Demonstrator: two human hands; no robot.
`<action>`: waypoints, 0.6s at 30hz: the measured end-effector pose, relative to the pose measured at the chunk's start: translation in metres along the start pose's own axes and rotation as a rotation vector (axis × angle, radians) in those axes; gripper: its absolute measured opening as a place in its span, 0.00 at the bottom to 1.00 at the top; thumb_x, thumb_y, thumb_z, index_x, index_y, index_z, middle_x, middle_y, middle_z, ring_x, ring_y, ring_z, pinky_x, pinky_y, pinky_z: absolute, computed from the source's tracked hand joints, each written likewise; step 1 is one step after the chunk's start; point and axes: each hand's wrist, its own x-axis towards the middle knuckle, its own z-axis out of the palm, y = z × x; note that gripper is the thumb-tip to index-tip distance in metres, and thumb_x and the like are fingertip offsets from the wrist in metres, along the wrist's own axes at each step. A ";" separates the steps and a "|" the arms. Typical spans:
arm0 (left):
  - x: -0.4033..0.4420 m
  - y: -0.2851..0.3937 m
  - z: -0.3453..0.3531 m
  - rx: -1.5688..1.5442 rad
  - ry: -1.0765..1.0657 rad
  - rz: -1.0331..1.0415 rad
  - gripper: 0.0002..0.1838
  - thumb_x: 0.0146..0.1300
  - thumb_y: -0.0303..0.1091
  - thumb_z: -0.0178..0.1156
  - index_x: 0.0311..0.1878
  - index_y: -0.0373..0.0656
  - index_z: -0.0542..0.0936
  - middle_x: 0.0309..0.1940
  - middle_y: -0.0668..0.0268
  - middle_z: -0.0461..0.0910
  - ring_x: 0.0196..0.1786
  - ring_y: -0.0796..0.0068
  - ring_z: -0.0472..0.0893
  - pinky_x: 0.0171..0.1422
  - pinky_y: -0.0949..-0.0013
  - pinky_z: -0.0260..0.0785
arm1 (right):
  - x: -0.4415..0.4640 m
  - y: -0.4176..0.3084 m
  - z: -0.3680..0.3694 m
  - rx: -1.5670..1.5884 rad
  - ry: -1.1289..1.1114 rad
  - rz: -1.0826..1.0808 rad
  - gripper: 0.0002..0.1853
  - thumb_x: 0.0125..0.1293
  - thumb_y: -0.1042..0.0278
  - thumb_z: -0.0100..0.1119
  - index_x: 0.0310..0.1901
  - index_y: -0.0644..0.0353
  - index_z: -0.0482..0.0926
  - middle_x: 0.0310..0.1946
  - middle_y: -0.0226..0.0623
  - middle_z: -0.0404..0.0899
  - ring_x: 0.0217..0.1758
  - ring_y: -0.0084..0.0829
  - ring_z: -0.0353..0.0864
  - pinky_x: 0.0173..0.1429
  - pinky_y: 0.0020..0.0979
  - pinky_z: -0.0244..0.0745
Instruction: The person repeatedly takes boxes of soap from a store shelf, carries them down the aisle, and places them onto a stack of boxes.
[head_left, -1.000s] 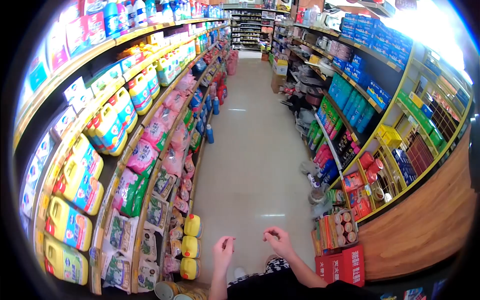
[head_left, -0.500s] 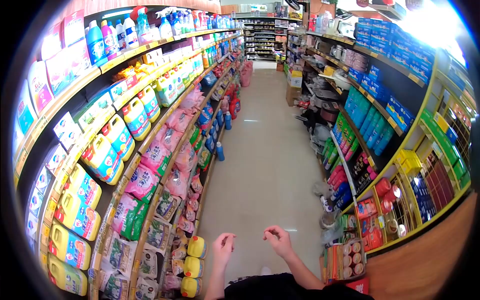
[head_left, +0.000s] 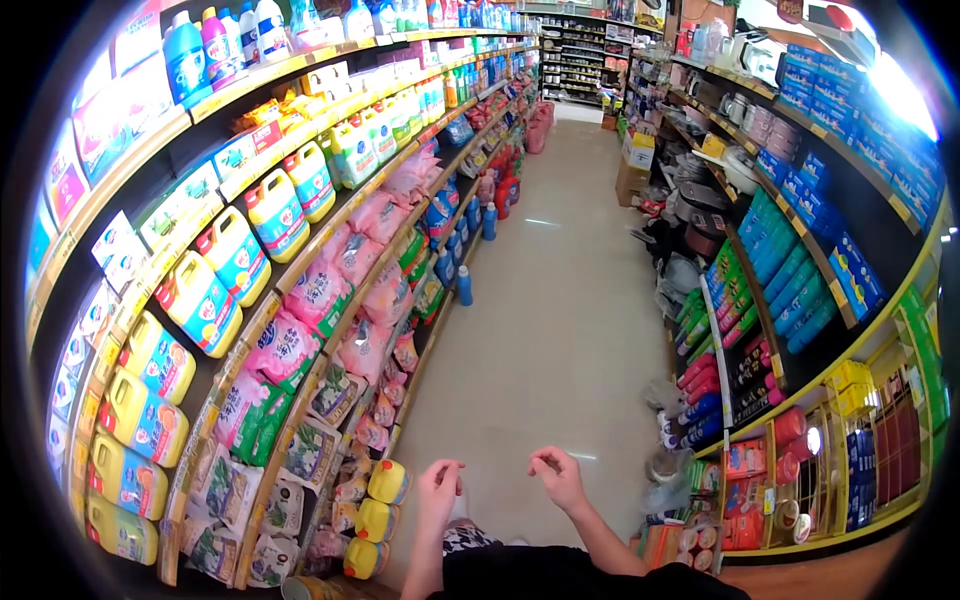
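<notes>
My left hand [head_left: 440, 486] hangs over the aisle floor at the bottom centre, its fingers loosely bent with nothing in them. To its right, across a gap, my right hand [head_left: 557, 476] is held at about the same height, thumb and forefinger curved and apart, also holding nothing. Neither hand touches any goods. Nearest to the left hand are yellow bottles [head_left: 378, 520] with red caps at the foot of the left shelf. Further left stand yellow jugs [head_left: 150, 435] with blue labels, and pink bags [head_left: 283, 350] of detergent lie on a lower tier.
Tiled aisle floor [head_left: 530, 340] runs ahead between the shelves. A blue bottle [head_left: 464, 286] stands on it by the left shelf. On the right are teal boxes [head_left: 790, 270], blue cartons [head_left: 815, 85] and a yellow wire rack [head_left: 815, 470]. A cardboard box [head_left: 632, 185] sits further along.
My view has turned a little to the left, so the aisle and right shelves sit further right. A patterned garment and a foot now show below the left hand. Both hands keep nearly the same pose.
</notes>
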 end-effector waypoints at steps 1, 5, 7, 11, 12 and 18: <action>0.009 0.002 0.001 0.012 -0.004 -0.004 0.08 0.67 0.29 0.53 0.37 0.35 0.79 0.16 0.72 0.70 0.20 0.85 0.68 0.24 0.79 0.59 | 0.008 0.005 0.001 0.003 0.010 -0.003 0.04 0.64 0.74 0.56 0.37 0.65 0.77 0.28 0.31 0.80 0.34 0.22 0.80 0.43 0.26 0.75; 0.050 0.012 0.004 -0.012 -0.038 -0.020 0.09 0.67 0.29 0.53 0.36 0.35 0.79 0.17 0.71 0.70 0.21 0.84 0.69 0.25 0.79 0.59 | 0.044 0.015 0.009 -0.017 0.038 -0.033 0.04 0.64 0.74 0.56 0.37 0.65 0.78 0.27 0.31 0.81 0.33 0.22 0.81 0.43 0.26 0.75; 0.079 0.015 0.005 0.019 -0.072 -0.010 0.08 0.67 0.29 0.53 0.37 0.35 0.79 0.17 0.72 0.70 0.20 0.85 0.68 0.24 0.79 0.59 | 0.060 0.007 0.015 -0.036 0.081 -0.029 0.04 0.64 0.74 0.56 0.37 0.65 0.78 0.27 0.31 0.80 0.33 0.22 0.81 0.43 0.26 0.75; 0.143 0.023 0.016 -0.033 -0.205 0.017 0.08 0.67 0.29 0.54 0.37 0.35 0.80 0.17 0.73 0.70 0.20 0.86 0.68 0.24 0.79 0.59 | 0.095 0.002 0.020 -0.039 0.194 -0.039 0.04 0.64 0.74 0.56 0.37 0.65 0.78 0.27 0.31 0.80 0.33 0.22 0.81 0.43 0.26 0.75; 0.156 0.029 0.020 -0.017 -0.234 0.024 0.08 0.68 0.30 0.54 0.37 0.35 0.80 0.17 0.73 0.71 0.20 0.86 0.68 0.24 0.79 0.59 | 0.105 0.001 0.020 -0.045 0.196 -0.044 0.04 0.64 0.73 0.56 0.37 0.65 0.78 0.27 0.31 0.80 0.33 0.22 0.81 0.43 0.26 0.75; 0.229 0.048 0.020 -0.022 -0.342 0.013 0.09 0.68 0.31 0.54 0.37 0.37 0.80 0.17 0.73 0.71 0.21 0.87 0.69 0.24 0.80 0.60 | 0.175 -0.012 0.042 -0.062 0.214 -0.062 0.04 0.65 0.76 0.54 0.39 0.66 0.77 0.29 0.32 0.79 0.34 0.22 0.78 0.44 0.25 0.74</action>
